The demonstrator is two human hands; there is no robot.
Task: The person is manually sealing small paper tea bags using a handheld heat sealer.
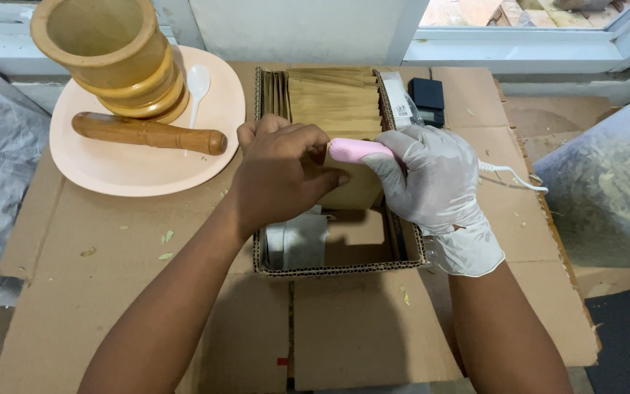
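My bare left hand pinches the top edge of a small brown paper pouch held upright over an open cardboard box. My right hand, in a white glove, grips a pink handheld tool with a white cord, its tip pressed against the pouch's top edge beside my left fingers. A row of brown pouches stands packed in the far half of the box. Grey-white packets lie in the near left corner.
A peach plate at the far left carries a wooden mortar, a wooden pestle and a white spoon. A small black device sits behind the box. A clear bag of dried green leaves stands at the right. Flattened cardboard covers the work surface.
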